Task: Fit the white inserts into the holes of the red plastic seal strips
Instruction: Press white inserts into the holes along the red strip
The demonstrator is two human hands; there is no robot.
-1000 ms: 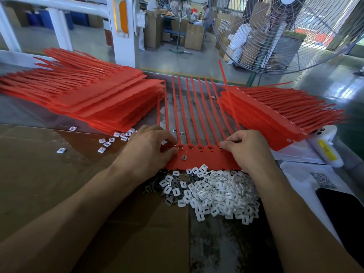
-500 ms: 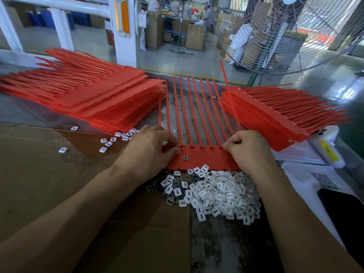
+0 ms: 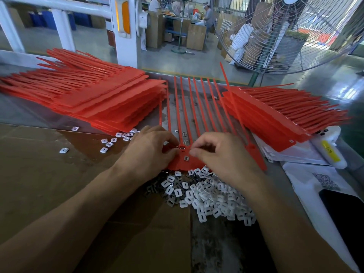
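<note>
At frame centre, your left hand [image 3: 151, 148] and right hand [image 3: 222, 152] meet over the flat head end of the red plastic seal strip sheet [image 3: 185, 160], whose thin tails run away from you toward the top of the frame. Both sets of fingers curl and pinch around a small insert at a hole just between the fingertips; whether it is seated, you cannot tell. A second white insert [image 3: 186, 158] sits in the red plastic just below. The heap of white square plastic inserts [image 3: 212, 196] lies directly below your hands, nearer the right one. Half a second ago your right hand gripped the sheet's right edge; it has since crossed inward to meet the left.
</note>
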